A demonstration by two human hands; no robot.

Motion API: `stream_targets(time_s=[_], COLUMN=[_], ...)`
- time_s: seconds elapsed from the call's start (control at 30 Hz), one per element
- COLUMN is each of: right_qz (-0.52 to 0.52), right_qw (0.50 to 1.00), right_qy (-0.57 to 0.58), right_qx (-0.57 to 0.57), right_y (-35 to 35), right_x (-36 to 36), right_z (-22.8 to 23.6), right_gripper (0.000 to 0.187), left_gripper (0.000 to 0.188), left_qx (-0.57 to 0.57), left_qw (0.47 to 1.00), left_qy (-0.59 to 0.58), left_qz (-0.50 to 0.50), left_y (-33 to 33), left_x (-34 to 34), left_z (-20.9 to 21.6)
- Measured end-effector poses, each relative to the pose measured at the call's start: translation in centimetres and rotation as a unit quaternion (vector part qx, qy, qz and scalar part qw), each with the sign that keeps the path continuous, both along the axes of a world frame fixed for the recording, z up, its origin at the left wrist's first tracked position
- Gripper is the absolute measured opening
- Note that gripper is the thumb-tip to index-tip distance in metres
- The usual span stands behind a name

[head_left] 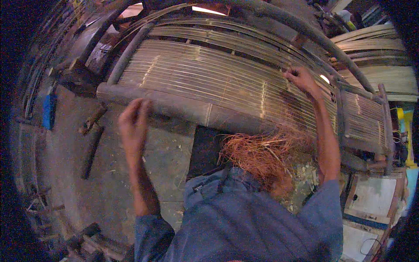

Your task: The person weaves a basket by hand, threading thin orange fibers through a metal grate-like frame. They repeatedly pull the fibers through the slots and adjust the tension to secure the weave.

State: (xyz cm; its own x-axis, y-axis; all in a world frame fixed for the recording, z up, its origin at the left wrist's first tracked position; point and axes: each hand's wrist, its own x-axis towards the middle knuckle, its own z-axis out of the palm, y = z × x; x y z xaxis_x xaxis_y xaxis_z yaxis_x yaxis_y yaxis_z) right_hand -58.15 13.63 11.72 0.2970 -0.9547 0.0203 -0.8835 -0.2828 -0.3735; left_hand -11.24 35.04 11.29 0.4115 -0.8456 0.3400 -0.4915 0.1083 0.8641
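Note:
A bamboo-slat panel (209, 76), its thin strips running side by side with pale ties across them, spans the wooden frame in front of me. My left hand (134, 120) is raised by the left end of the round front beam (181, 106), its fingers drawn together and slightly blurred. Over the right part of the slats, my right hand (302, 81) has its thumb and fingers pinched. Whatever lies in either pinch is too small to make out. A loose tangle of reddish-brown fibres (262, 153) rests at my lap, reaching up to the beam.
Bundled pale strips (371, 52) are stacked at the far right. A second slatted section (364, 113) adjoins the panel there, above a pale wooden cabinet (371, 196). On the floor to the left lie a dark rod (92, 153) and a short wooden piece (93, 118).

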Motion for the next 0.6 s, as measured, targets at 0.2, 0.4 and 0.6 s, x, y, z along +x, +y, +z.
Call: stream_targets(time_s=[0.2,0.4,0.6], right_qz=[-0.026,-0.121,-0.091], right_qw=[0.987,0.970,0.976], right_qy=[-0.143,-0.207,-0.163], right_qx=[-0.061,-0.035,-0.114], right_y=[3.7,6.7,5.6], right_x=[-2.0,1.0,1.3], right_z=[-0.6,0.8,-1.9], right_gripper=[0.027,0.029,0.029], left_gripper=[0.017,0.019,0.018], left_qx=[0.058,0.058,0.066], left_qw=[0.976,0.969,0.971], left_qy=[0.080,0.060,0.031], left_qz=[-0.193,-0.231,-0.228], left_y=[-5.8,-6.1,-5.8], left_x=[-9.0,-11.7,-11.3], left_z=[-2.6,-3.4,-2.8])
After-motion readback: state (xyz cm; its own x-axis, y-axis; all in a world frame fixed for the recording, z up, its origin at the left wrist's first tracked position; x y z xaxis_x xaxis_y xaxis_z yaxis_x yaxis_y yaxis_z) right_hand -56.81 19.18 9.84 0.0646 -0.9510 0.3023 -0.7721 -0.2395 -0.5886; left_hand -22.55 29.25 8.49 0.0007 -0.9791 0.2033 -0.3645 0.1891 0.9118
